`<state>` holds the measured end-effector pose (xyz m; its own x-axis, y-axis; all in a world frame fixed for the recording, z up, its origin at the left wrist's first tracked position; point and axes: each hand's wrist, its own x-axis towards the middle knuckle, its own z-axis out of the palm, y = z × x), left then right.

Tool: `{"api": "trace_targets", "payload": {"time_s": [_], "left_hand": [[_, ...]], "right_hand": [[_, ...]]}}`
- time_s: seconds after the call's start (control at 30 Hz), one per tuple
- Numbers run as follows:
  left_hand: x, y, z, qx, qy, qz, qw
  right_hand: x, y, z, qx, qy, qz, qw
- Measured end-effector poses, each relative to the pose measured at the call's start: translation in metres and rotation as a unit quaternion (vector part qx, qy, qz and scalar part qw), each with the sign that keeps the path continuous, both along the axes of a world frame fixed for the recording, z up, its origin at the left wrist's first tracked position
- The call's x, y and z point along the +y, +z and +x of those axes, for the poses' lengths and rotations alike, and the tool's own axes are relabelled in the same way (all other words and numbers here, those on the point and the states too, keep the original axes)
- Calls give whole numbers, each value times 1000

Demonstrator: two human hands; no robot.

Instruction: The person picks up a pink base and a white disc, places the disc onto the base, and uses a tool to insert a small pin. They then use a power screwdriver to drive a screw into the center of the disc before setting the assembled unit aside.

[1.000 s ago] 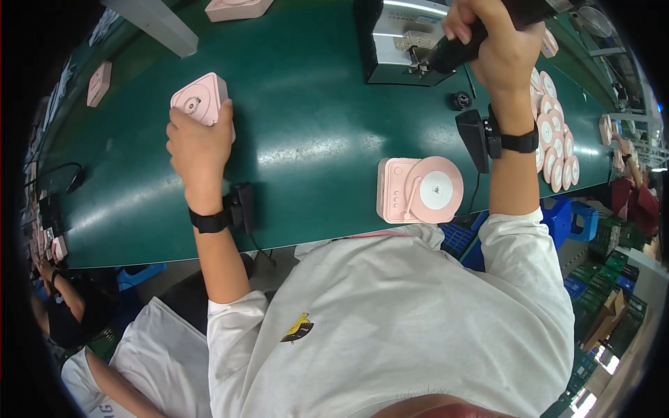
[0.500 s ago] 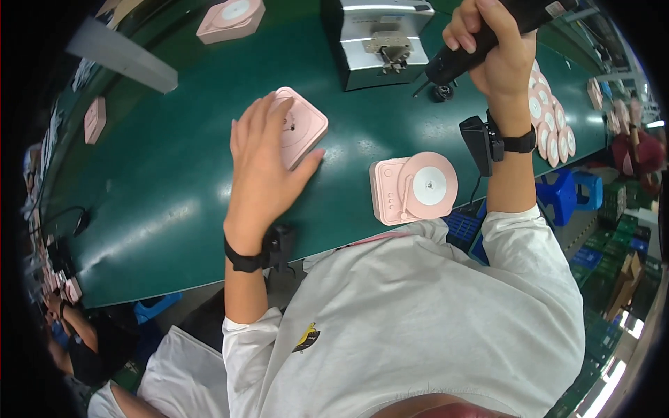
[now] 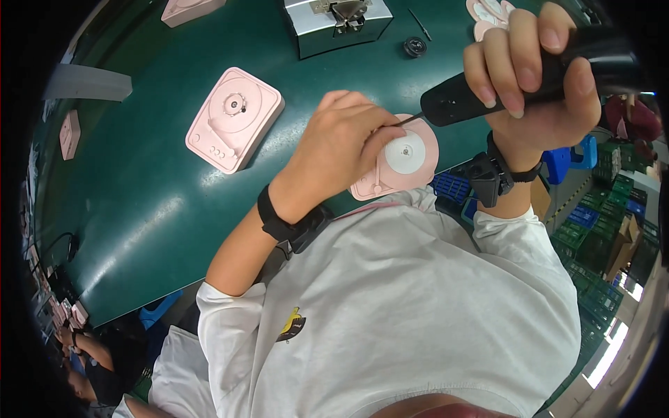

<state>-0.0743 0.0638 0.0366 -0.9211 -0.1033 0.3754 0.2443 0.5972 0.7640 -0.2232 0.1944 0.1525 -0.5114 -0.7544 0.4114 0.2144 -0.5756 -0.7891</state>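
Note:
My right hand is wrapped round a black electric screwdriver, held tilted with its thin bit pointing down to the left. The thumb and fingers of my left hand pinch at the bit's tip; whether a screw is there is hidden. Below the tip lies a pink toy turntable with a pink disc and white centre, partly covered by my left hand. Further left, a second pink turntable rests on the green table without a disc, its round hub showing.
A silver machine with a metal fixture stands at the back. Right of it are a round black part and a thin rod. Pink discs lie at the far right. A grey bar juts in at left; another person sits lower left.
My left hand has left the discless turntable and moved right to the screwdriver's bit. My right hand has brought the screwdriver nearer, over the turntable with the disc. The whole view has shifted.

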Motion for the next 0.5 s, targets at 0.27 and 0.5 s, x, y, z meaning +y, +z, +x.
{"api": "trace_targets", "payload": {"time_s": [0.27,0.5], "left_hand": [[-17,-36,-3,-3,135,-23,991],[-15,-41,4,25,149,22,988]], "right_hand": [[34,-20,-5,149,110,-22,982],[36,-31,0,232,84,-25,969]]}}
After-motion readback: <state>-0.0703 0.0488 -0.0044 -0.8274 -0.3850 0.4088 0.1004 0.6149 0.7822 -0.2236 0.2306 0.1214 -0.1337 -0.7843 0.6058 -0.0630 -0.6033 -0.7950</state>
